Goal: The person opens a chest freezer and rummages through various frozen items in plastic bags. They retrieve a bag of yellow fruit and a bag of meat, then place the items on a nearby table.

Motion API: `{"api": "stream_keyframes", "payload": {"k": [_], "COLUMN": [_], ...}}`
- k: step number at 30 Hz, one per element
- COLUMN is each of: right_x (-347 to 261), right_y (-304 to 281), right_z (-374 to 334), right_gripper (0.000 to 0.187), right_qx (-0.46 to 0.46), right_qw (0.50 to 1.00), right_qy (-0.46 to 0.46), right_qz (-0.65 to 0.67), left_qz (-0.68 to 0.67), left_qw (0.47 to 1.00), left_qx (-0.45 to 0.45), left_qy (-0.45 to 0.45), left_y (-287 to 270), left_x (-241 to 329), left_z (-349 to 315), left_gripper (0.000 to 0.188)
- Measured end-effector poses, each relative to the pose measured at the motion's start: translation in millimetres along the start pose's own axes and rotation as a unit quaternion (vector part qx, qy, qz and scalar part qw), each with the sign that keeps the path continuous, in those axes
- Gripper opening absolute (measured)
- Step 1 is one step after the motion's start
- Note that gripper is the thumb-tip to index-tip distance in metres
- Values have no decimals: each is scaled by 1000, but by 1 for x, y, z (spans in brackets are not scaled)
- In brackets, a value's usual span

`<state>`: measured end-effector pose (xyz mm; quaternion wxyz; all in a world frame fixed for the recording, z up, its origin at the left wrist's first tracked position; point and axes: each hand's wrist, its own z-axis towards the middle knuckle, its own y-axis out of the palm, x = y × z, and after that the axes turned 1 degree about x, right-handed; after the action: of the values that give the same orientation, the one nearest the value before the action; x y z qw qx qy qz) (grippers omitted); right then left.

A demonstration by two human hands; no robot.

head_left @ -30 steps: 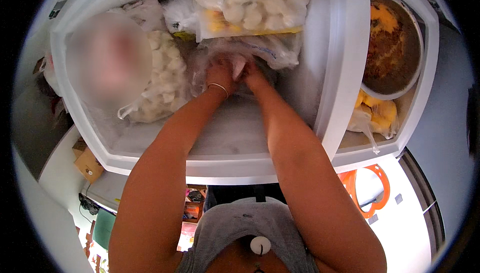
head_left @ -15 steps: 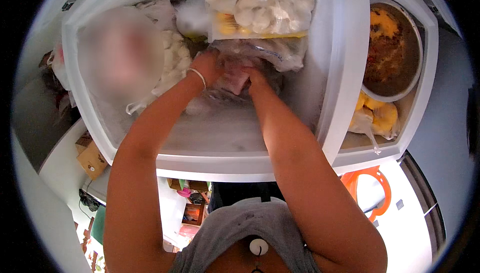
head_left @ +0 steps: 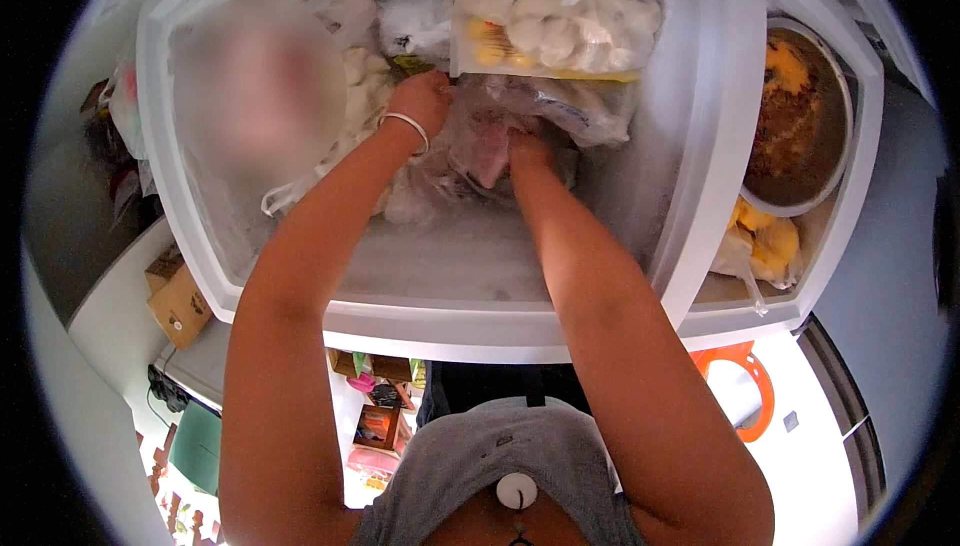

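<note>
Both my arms reach down into a frosty white chest freezer [head_left: 440, 321]. My left hand [head_left: 422, 101], with a white band at the wrist, is closed, its fingertips against the near left corner of a clear bag of white and yellow round pieces [head_left: 560, 26]; what it pinches is hidden. Beside it, my right hand [head_left: 530, 153] is curled around the right side of a pinkish plastic-wrapped pack [head_left: 482, 154], most of its fingers out of sight. Crumpled clear plastic [head_left: 590, 118] lies behind the pack, under the bag of round pieces.
Left in the freezer are a bag of whitish pieces [head_left: 362, 96] and a blurred patch. The right compartment holds a round pot of brown and orange food [head_left: 795, 126] and a bag of yellow pieces [head_left: 770, 246]. A cardboard box [head_left: 180, 308] stands outside, at left.
My left hand has moved up and away from the pinkish pack, to the corner of the bag of round pieces. My right hand stays at the pack. The whole view has shifted slightly.
</note>
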<state>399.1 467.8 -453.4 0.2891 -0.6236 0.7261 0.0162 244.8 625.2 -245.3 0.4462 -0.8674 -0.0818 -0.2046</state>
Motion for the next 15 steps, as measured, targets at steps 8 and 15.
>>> {"api": "stream_keyframes", "payload": {"k": [8, 15], "right_x": [-118, -107], "right_y": [-23, 11], "right_z": [-120, -120], "right_gripper": [38, 38], "right_qx": [-53, -70], "right_qw": [850, 882], "right_qy": [-423, -315], "right_qz": [-308, -343], "left_qz": [38, -15], "left_qw": [984, 993], "left_qx": [-20, -1], "left_qy": [174, 113], "left_y": [10, 5], "left_x": [-44, -26], "left_z": [0, -8], "left_gripper": [17, 18]}}
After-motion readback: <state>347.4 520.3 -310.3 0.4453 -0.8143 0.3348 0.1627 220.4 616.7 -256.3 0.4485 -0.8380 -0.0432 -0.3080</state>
